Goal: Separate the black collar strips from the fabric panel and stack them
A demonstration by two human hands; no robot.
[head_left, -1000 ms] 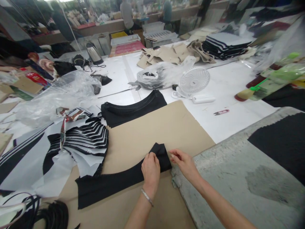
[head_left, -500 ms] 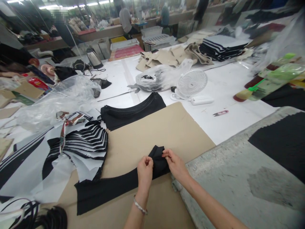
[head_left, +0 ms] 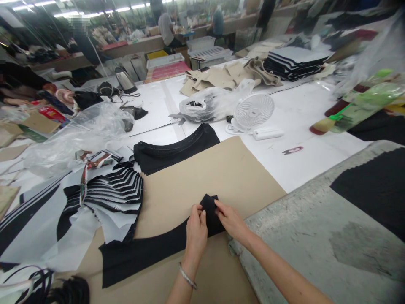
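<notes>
A long curved black fabric piece (head_left: 142, 251) lies on a tan cardboard sheet (head_left: 202, 177). Its right end is folded up between my hands. My left hand (head_left: 196, 232), with a bracelet at the wrist, pinches the fabric's upper edge with closed fingers. My right hand (head_left: 230, 219) pinches the same folded end from the right, fingers closed on the cloth. The two hands sit close together, almost touching.
A stack of black curved pieces (head_left: 174, 147) and a fanned pile of black-and-white striped pieces (head_left: 117, 185) lie behind. A small white fan (head_left: 255, 112), a thread snip (head_left: 292, 150), plastic bags (head_left: 82, 131) and a grey padded surface (head_left: 310, 236) at right surround the work. Other people stand far back.
My hands have drawn closer together on the folded end of the black piece. My left hand shifted slightly right and up along the edge.
</notes>
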